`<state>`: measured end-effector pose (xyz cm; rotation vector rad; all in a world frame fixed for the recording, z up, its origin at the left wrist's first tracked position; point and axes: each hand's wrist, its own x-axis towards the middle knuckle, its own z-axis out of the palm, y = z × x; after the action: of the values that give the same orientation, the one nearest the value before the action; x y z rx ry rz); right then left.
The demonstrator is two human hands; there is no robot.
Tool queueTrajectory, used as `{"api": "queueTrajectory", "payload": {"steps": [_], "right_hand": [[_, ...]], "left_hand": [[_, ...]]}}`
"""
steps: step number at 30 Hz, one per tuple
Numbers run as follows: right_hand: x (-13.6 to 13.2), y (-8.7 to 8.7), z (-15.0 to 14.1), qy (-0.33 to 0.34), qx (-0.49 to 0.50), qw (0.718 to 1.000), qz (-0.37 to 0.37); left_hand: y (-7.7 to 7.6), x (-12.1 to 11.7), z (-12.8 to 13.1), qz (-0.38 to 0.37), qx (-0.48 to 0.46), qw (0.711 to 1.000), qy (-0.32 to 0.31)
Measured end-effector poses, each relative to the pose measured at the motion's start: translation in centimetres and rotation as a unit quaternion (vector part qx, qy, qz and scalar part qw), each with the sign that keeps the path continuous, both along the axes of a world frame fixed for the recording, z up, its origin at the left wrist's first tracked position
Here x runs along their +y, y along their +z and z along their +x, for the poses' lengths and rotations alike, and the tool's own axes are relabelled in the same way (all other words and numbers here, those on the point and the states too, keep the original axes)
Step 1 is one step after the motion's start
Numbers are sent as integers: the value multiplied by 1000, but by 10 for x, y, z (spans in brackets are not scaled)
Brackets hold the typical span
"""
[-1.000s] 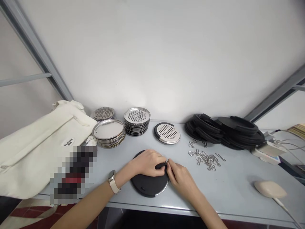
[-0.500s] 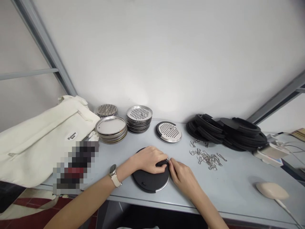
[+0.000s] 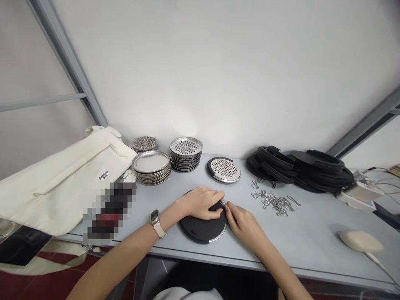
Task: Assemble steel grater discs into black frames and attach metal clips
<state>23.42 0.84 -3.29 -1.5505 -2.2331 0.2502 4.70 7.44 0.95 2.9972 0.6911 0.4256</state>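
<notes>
A round black disc (image 3: 200,229) with a metal rim at its right side lies flat near the table's front edge. My left hand (image 3: 200,203), with a watch on the wrist, rests across it, gripping its upper right part between thumb and fingers. A small metal wire clip (image 3: 223,203) sits at the disc's right edge, beside those fingertips. My right hand (image 3: 245,227) pinches this clip from the right; its exact hold on the disc is partly hidden. Several similar metal clips (image 3: 275,202) lie loose to the right.
Behind the disc lies a perforated metal disc with a black edge piece (image 3: 225,168). Stacks of grater discs (image 3: 186,156) and plain metal discs (image 3: 151,168) stand left of it. Black rings (image 3: 271,164) pile up at right. A cream bag (image 3: 75,183) and a beige mouse-like object (image 3: 361,241) flank these.
The whole view has shifted slightly. Both hands remain at the disc's right edge, and the wire clip between them shows more clearly as a loop.
</notes>
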Motion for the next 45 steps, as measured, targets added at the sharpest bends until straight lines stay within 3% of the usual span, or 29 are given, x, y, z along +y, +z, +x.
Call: {"api": "queueTrajectory", "payload": {"steps": [8,45], "right_hand": [[1,1,1,-1,14,1000,-9],[1,1,2,-4,6,1000,-18]], "left_hand": [[-2,2,-1,-8,12,1000,-22],[-4,1,1,26,40,999,-7]]}}
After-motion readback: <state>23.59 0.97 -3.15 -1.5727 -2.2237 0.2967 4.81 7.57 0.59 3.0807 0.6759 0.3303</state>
